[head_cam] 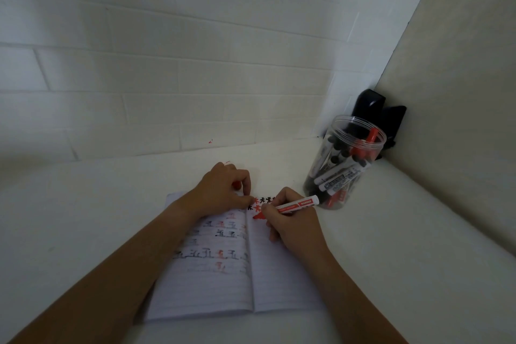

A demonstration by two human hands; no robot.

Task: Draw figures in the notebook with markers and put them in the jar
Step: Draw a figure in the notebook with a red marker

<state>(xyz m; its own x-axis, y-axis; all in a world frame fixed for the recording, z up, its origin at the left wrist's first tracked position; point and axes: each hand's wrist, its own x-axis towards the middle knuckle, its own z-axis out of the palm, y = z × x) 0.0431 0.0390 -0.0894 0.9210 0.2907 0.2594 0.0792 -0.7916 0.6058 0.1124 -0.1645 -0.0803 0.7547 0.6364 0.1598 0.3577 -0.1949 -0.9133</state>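
Head view: right hand pinches a red marker, tip on the right page of the notebook mid-table, filling a red figure. Left hand, fingers curled round sth small & red (cap, prob.), pins the top edge so pages stay flat. Jar w/ black & red markers stands open nr the table's far-right corner, close for drop-off.

The marker tip is hidden behind the right hand. The left hand covers the notebook top corner and most of something red beneath its fingers. Both forearms leave the bottom edge.
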